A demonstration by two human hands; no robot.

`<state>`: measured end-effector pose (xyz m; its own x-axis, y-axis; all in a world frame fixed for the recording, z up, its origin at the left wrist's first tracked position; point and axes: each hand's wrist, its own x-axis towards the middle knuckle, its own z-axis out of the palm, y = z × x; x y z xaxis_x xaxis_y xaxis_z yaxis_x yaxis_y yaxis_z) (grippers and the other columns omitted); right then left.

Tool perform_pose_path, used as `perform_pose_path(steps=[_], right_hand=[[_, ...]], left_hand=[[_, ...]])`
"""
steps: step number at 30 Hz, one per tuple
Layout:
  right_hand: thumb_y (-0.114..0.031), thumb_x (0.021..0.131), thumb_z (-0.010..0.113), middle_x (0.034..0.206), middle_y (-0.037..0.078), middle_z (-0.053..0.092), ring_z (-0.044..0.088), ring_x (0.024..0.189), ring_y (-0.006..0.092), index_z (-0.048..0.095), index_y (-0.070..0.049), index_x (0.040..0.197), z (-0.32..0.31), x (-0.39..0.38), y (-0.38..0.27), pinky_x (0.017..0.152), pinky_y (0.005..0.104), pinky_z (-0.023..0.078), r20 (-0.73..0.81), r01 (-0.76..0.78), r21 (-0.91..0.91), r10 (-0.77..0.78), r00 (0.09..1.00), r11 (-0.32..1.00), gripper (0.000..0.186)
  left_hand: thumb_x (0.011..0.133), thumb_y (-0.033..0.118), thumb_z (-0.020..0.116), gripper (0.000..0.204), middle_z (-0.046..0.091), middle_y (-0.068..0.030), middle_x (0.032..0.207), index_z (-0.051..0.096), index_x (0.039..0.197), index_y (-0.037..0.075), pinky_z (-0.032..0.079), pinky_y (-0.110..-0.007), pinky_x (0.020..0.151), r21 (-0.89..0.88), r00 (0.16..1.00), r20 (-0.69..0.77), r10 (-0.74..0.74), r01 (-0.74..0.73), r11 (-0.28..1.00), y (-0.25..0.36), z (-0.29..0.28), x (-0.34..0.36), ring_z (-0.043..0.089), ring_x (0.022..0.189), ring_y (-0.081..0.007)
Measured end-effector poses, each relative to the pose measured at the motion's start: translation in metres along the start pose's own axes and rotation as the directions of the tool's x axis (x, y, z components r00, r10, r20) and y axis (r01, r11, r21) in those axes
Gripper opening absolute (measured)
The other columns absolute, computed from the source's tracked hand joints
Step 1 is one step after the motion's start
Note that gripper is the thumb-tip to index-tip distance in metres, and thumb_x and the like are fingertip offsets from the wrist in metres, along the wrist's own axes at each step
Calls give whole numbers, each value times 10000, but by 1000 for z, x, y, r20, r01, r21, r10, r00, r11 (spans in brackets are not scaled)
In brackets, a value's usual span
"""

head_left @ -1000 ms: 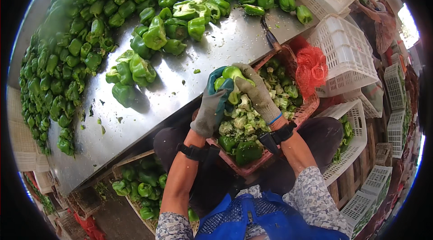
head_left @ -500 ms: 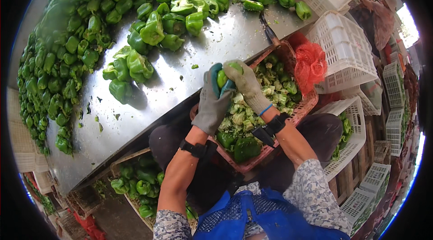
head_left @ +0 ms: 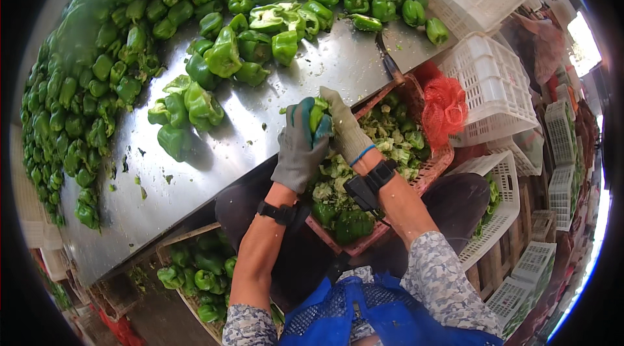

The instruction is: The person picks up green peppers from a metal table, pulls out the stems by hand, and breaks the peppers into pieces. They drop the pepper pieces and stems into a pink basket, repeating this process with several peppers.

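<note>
My gloved left hand (head_left: pixel 299 141) and my gloved right hand (head_left: pixel 343 126) are closed on a green pepper (head_left: pixel 317 112) between them, above the pink crate (head_left: pixel 434 161) of cores, seeds and whole peppers. A group of cut and whole peppers (head_left: pixel 198 105) lies on the steel table (head_left: pixel 162 196) to the left of my hands. A dark-handled tool (head_left: pixel 390 61) lies at the table's edge, with a cut pepper near its far end.
A large pepper pile (head_left: pixel 84 112) covers the table's left and back. Red mesh (head_left: pixel 444 109) hangs by the pink crate. White crates (head_left: pixel 484 92) stand at right; a crate of peppers (head_left: pixel 201 278) sits lower left. A person in pale clothing (head_left: pixel 543 47) is at upper right.
Both hands have moved slightly left with the pepper and turned closer around it, so less of it shows than a second ago.
</note>
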<state>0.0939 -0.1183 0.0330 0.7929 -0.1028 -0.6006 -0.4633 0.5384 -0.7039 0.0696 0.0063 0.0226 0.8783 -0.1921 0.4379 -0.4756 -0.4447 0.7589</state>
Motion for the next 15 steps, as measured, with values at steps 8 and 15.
perform_pose_path(steps=[8, 15], right_hand=[[-608, 893, 583, 688, -23, 588, 570, 517, 130, 605, -180, 855, 12, 25, -8, 393, 260, 406, 110, 95, 248, -126, 986, 964, 429], [-618, 886, 607, 652, 7, 587, 517, 450, 117, 668, -115, 903, 24, 32, -36, 346, 271, 336, -87, 243, -92, -251, 964, 966, 507]], left_hand=[[1000, 282, 610, 358, 570, -30, 1125, 526, 1307, 120, 545, -340, 763, -789, 841, -158, -517, 207, 578, -6, 12, 15, 608, 938, -169], [1000, 370, 518, 309, 661, -85, 960, 571, 1188, 131, 478, -229, 579, -979, 701, 127, -702, 202, 24, -20, -3, 34, 657, 774, -237]])
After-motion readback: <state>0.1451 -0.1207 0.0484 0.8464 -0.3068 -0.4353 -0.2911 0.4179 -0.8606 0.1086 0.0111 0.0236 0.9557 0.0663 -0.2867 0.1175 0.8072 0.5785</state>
